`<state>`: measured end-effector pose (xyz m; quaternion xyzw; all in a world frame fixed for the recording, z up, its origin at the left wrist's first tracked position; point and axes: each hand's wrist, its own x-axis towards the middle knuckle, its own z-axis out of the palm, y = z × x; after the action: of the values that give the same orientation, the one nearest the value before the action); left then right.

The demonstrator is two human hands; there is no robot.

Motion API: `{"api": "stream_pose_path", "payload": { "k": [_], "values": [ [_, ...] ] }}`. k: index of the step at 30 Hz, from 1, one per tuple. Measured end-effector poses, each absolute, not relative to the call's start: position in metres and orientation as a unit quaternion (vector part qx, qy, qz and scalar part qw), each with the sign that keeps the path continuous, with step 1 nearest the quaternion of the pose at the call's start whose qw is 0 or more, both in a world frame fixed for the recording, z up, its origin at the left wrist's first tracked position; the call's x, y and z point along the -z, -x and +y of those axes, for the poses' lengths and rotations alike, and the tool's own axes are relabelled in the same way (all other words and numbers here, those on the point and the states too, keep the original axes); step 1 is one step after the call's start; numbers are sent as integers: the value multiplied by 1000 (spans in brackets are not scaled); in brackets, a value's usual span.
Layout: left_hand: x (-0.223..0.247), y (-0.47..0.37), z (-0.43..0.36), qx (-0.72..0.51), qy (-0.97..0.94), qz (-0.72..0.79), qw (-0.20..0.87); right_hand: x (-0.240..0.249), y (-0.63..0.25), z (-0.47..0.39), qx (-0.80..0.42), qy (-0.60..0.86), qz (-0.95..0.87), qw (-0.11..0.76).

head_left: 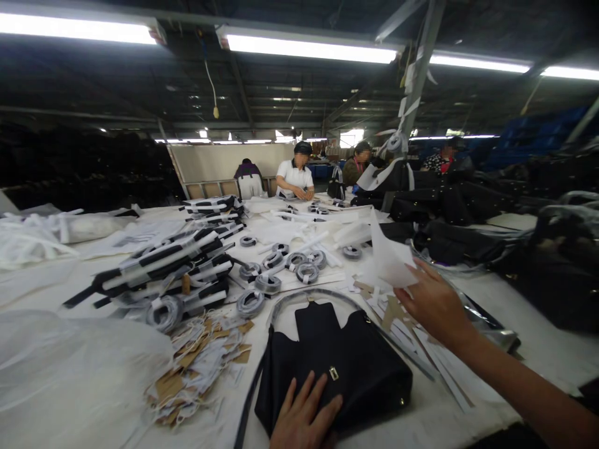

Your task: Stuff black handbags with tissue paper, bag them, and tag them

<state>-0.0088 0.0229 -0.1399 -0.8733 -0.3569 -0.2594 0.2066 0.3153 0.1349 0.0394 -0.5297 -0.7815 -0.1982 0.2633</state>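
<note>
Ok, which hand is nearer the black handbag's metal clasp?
Left. The left hand lies on the black handbag beside the metal clasp; the right hand is farther, off to its right, holding white paper.

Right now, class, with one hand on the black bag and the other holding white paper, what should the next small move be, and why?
Probably lower the white paper toward the black bag: the right hand holds it raised, clear of the bag, while the left hand rests spread on the bag, whose metal clasp lies uncovered.
</note>
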Motion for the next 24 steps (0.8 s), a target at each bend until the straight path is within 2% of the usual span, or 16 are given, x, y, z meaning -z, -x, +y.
{"api": "stream_pose_path", "payload": {
  "k": [5, 7, 11, 14, 19, 24],
  "values": [
    [149, -2, 24, 345, 835, -377, 202, -19, -304, 116, 235, 368, -884, 168],
    [148, -4, 23, 357, 827, -382, 207, -9, -310, 120, 226, 362, -892, 151],
    [136, 1, 22, 294, 855, -368, 217, -4, -327, 127, 230, 423, -867, 130],
    [130, 5, 22, 283, 858, -365, 223, 3, -321, 112, 212, 408, -878, 134],
    [124, 6, 21, 273, 867, -366, 199, 26, -276, 66, 71, 365, -909, 188],
    [114, 3, 12, 275, 870, -387, 133, 29, -236, 50, -98, 451, -876, 141]
  ]
}}
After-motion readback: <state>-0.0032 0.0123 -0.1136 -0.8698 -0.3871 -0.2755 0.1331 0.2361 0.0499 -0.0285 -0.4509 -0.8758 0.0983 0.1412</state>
